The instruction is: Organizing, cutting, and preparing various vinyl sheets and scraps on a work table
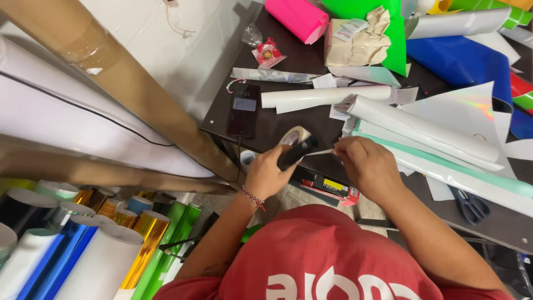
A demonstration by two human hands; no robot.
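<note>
Item in hand: a black plastic tape dispenser with a cream roll of masking tape (295,145), held just above the near edge of the dark brown bench (266,125).

Left hand (267,173): grip closed around the dispenser's handle; beaded bracelet at the wrist.

Right hand (363,166): fingertips pinched on the pale strip of tape (323,151) drawn taut from the roll.

Step, as I judge it: pulling off a length of tape. The next move would call for a steady pull and a clean tear at the cutter.

Nearby on the bench:
- black smartphone (243,110), flat, screen lit
- white rolled vinyl sheets (422,130), smooth, some glossy
- pink roll (296,18), matte
- grey-handled scissors (471,205)

Below left: upright metallic foil rolls (139,233), gold, blue and green, shiny.
</note>
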